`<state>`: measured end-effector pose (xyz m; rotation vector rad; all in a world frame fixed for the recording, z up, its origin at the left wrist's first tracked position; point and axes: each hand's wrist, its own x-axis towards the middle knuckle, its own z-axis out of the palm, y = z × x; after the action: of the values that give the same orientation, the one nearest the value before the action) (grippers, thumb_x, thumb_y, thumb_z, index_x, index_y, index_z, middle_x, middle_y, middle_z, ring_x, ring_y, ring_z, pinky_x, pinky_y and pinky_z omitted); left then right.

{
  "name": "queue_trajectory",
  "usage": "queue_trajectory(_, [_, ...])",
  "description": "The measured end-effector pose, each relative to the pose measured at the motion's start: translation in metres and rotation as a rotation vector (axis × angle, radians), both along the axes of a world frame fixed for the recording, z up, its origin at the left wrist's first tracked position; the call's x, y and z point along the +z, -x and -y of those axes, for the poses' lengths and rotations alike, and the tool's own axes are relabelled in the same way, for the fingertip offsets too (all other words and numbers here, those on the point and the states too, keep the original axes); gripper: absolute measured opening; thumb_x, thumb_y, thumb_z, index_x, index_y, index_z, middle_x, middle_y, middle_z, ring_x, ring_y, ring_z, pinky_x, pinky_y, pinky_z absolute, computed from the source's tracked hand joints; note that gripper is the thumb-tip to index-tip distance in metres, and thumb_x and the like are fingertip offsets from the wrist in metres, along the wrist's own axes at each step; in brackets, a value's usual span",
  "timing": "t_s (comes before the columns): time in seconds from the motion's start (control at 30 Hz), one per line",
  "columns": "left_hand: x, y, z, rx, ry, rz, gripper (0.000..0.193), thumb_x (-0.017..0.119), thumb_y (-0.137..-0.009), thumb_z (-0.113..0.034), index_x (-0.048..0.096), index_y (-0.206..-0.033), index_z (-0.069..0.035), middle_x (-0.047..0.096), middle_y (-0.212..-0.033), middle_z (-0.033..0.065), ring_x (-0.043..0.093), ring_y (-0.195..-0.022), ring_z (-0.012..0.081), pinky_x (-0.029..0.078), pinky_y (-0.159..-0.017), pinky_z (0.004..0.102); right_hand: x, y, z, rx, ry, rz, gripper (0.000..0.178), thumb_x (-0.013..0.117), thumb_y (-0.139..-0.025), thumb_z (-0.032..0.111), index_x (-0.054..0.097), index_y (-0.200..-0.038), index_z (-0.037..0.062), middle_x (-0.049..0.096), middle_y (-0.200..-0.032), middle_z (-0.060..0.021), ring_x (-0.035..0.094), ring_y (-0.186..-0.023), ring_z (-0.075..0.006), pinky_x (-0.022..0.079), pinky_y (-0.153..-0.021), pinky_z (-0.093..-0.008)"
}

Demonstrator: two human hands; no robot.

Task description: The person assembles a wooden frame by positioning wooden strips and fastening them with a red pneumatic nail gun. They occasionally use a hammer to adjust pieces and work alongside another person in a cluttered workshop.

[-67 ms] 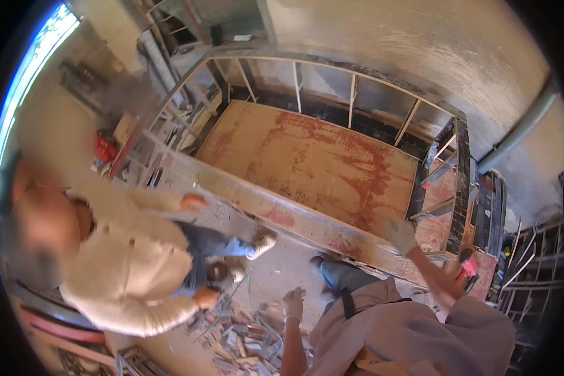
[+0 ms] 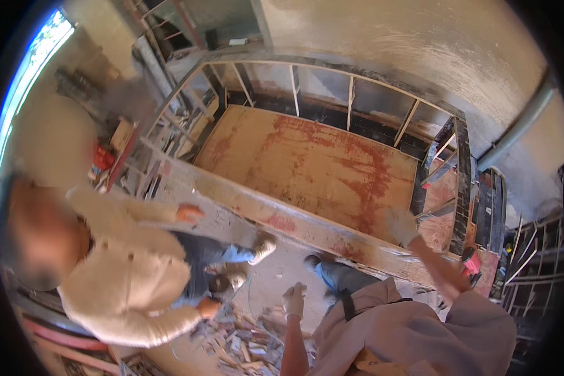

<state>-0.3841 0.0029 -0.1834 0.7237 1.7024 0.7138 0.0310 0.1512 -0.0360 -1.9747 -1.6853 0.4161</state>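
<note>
My left hand (image 2: 294, 301), in a white work glove, hangs above the floor beside my leg. Its fingers are loosely bent, with nothing visible in them. My right hand (image 2: 400, 227), also gloved, reaches over the near side of a large box-like wooden frame (image 2: 294, 220). Though blurred, its fingers look stretched out and hold nothing that I can see. Whether it touches the frame I cannot tell. Inside the frame lies a tan board (image 2: 282, 163) with reddish-brown stains.
Another person in a cream jacket (image 2: 128, 269) stands at the left, one hand stretched toward the frame. Scrap wood pieces (image 2: 247, 344) litter the floor between us. A red-and-black tool (image 2: 470, 262) rests by the frame's right corner. Metal racks (image 2: 539, 263) stand far right.
My right hand has shifted slightly up. My left hand's fingers look more drawn in than before. The other person has moved a little.
</note>
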Motion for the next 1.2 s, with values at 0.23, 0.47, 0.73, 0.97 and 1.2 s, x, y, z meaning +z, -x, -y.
queue_trajectory(0.23, [0.019,0.033,-0.230,-0.100,-0.313,-0.136,0.047,0.065,-0.099,-0.044,0.074,-0.111,0.000,0.072,-0.088,0.0060,0.062,-0.073,0.0143,0.052,-0.068,0.0317,0.118,0.008,-0.313,0.124,-0.363,0.447,0.033,0.049,-0.103,0.035,0.065,-0.103,0.0064,0.069,-0.094,-0.0238,0.065,-0.086,-0.0464,0.052,-0.077,-0.0572])
queue_trajectory(0.47, [-0.035,0.043,-0.355,0.321,0.171,-0.014,0.088,0.080,-0.084,-0.055,0.049,-0.143,0.003,0.066,-0.103,0.0165,0.065,-0.079,0.0210,0.056,-0.056,0.0362,0.170,0.011,-0.585,0.123,-0.036,0.529,0.055,0.049,-0.101,0.045,0.061,-0.135,0.0031,0.070,-0.114,-0.0284,0.065,-0.110,-0.0441,0.050,-0.098,-0.0493])
queue_trajectory(0.73, [0.002,0.026,-0.392,0.233,0.411,0.217,0.071,0.073,-0.091,-0.051,0.052,-0.138,-0.003,0.060,-0.100,0.0118,0.060,-0.077,0.0201,0.054,-0.059,0.0342,0.228,0.071,-0.558,0.068,-0.066,0.245,0.061,0.054,-0.097,0.061,0.075,-0.103,0.0045,0.073,-0.093,-0.0225,0.070,-0.084,-0.0380,0.054,-0.081,-0.0465])
queue_trajectory(0.97, [-0.046,-0.033,-0.506,-0.011,0.254,0.644,0.045,0.064,-0.100,-0.045,0.060,-0.128,-0.011,0.054,-0.088,0.0024,0.051,-0.072,0.0136,0.050,-0.060,0.0300,0.416,0.123,-0.469,-0.086,-0.292,0.461,0.068,0.062,-0.091,0.069,0.075,-0.076,0.0035,0.060,-0.059,-0.0200,0.064,-0.057,-0.0319,0.050,-0.061,-0.0448])
queue_trajectory(1.2, [0.275,-0.089,-0.546,-0.335,-0.637,1.245,0.078,0.060,-0.103,-0.046,0.023,-0.162,-0.010,0.050,-0.137,0.0112,0.053,-0.124,0.0232,0.040,-0.119,0.0464,0.384,0.180,-0.343,0.135,-0.630,0.738,0.044,0.066,-0.088,0.052,0.078,-0.079,0.0108,0.072,-0.073,-0.0143,0.071,-0.064,-0.0315,0.056,-0.062,-0.0435])
